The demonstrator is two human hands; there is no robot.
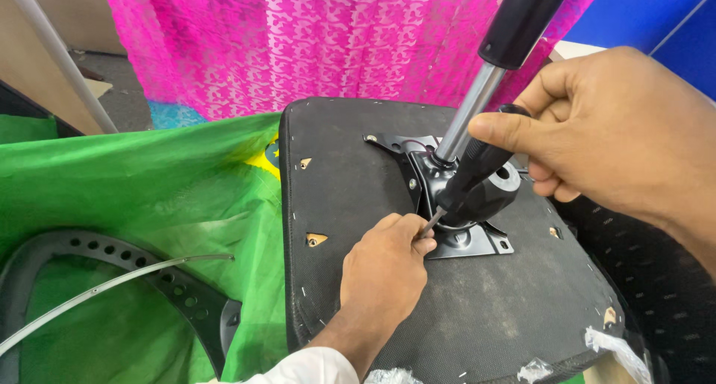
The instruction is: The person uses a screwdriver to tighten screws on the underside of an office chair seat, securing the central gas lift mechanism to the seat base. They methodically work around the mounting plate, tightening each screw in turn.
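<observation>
Two hands work one tool here: the right hand (597,142) has its grip wrapped around the black handle of a screwdriver (477,171), while the left hand (384,268) pinches the bare shaft near its tip, fingers closed tight on it, steadying it at the corner of the black metal mounting plate (462,238). The likeliest trouble, as I judge it, is the tip skating out of the screw head, since the tool comes in at a slant rather than square to the plate; a slip would drive it into the left fingers or gouge the fabric. The tip itself is hidden behind the left fingers, so I cannot tell whether it is seated. The gas-lift column (485,78), chrome below and black above, stands just beside the handle and could crowd the right hand's turning. The plate sits screwed onto the upturned dark seat base (358,175), dusty, stapled round its edges, with small torn holes showing pale material. The seat rests on green cloth (149,183), a curved black perforated chair part (112,257) near it, pink patterned fabric (335,41) behind.
</observation>
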